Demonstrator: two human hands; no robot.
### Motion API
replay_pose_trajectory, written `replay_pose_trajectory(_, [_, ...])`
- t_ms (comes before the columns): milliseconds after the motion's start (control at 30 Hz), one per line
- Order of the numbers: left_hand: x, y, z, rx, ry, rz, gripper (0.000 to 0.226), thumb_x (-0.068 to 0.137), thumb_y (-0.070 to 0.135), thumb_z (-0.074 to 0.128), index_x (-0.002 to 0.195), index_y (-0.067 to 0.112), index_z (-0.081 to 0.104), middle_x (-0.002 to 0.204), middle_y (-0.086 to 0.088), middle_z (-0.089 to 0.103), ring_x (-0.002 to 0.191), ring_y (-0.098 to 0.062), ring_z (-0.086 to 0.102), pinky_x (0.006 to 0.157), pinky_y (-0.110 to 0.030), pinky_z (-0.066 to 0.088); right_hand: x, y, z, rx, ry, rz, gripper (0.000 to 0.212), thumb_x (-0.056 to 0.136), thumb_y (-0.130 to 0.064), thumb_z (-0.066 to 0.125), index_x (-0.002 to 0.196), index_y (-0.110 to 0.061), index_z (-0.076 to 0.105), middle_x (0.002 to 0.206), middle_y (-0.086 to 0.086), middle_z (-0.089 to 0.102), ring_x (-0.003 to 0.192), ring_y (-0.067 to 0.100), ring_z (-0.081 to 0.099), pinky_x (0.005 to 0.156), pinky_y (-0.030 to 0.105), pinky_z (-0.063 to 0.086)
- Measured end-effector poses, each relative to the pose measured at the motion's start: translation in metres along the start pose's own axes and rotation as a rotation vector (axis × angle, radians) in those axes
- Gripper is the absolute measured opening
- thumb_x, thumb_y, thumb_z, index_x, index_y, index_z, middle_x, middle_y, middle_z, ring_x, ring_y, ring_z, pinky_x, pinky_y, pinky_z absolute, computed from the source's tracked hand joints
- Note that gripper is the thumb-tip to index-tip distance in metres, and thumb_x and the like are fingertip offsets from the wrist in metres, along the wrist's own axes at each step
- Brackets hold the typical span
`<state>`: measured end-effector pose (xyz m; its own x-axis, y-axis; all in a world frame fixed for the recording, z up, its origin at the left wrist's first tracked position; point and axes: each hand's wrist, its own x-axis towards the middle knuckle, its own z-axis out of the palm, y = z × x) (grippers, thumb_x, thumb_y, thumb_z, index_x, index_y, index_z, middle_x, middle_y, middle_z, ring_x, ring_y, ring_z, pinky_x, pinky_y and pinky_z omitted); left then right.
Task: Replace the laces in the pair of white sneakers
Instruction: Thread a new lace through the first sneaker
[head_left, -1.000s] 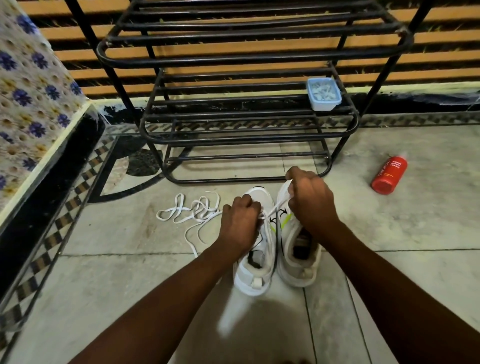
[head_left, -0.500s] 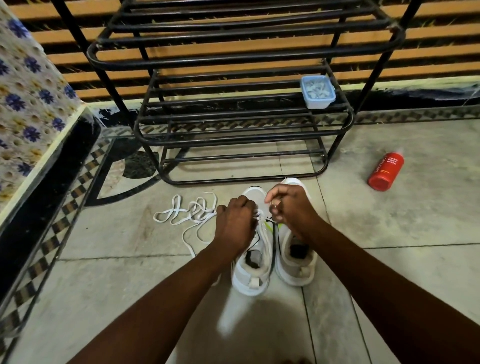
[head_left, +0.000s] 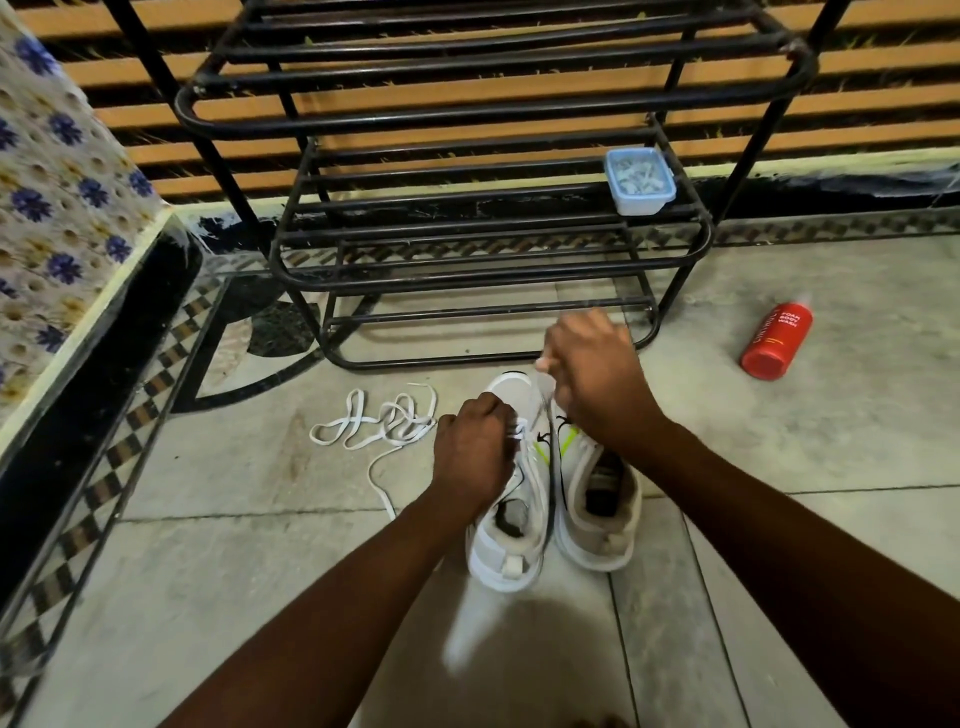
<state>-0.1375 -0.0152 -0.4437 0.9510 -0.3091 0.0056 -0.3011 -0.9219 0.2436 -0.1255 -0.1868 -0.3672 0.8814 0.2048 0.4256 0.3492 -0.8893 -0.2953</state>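
At the far left stands a surface covered in a blue-flowered pattern (head_left: 52, 208), edged below by a dark checked border on the tiled floor (head_left: 208, 571). Further right a loose lace (head_left: 374, 421), white and tangled in loops, lies on the floor just beside the shoes, one end trailing toward the person. The left hand (head_left: 475, 452) has its fingers curled down over the eyelet area of the left sneaker (head_left: 511, 525), gripping it there. The pair stands side by side on the floor, heels toward the person, sides touching. From the left sneaker a lace strand (head_left: 540, 395) rises, blurred, to the right hand (head_left: 597, 374), which pinches it and is raised above the toe of the right sneaker (head_left: 597, 514). The two hands are apart. Behind the shoes stands a black metal rack (head_left: 467, 260); on a shelf at its right end sits a small blue container (head_left: 640, 180). Well to the right a red bottle (head_left: 776, 340) lies on the floor.
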Motion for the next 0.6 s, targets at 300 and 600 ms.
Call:
replay_pose_trajectory(300, [0.000, -0.001, 0.001, -0.005, 0.006, -0.004, 0.034, 0.087, 0.025, 0.064, 0.120, 0.028, 0.062, 0.126, 0.008, 0.055, 0.118, -0.020, 0.056, 0.090, -0.039, 0.042, -0.008, 0.012, -0.003, 0.210, -0.388, 0.164, 0.009, 0.097, -0.015, 0.054, 0.090, -0.011, 0.053, 0.083, 0.014, 0.065, 0.068, 0.030, 0.060, 0.059, 0.037, 0.044])
replay_pose_trajectory(600, [0.000, -0.003, 0.003, -0.014, 0.032, -0.003, 0.033, 0.084, 0.023, 0.065, 0.117, 0.029, 0.063, 0.122, 0.009, 0.056, 0.117, -0.019, 0.056, 0.088, -0.039, 0.041, -0.015, 0.008, -0.012, -0.068, 0.112, -0.214, 0.006, 0.071, -0.005, 0.065, 0.075, -0.007, 0.068, 0.076, 0.004, 0.057, 0.080, 0.029, 0.052, 0.067, 0.037, 0.037])
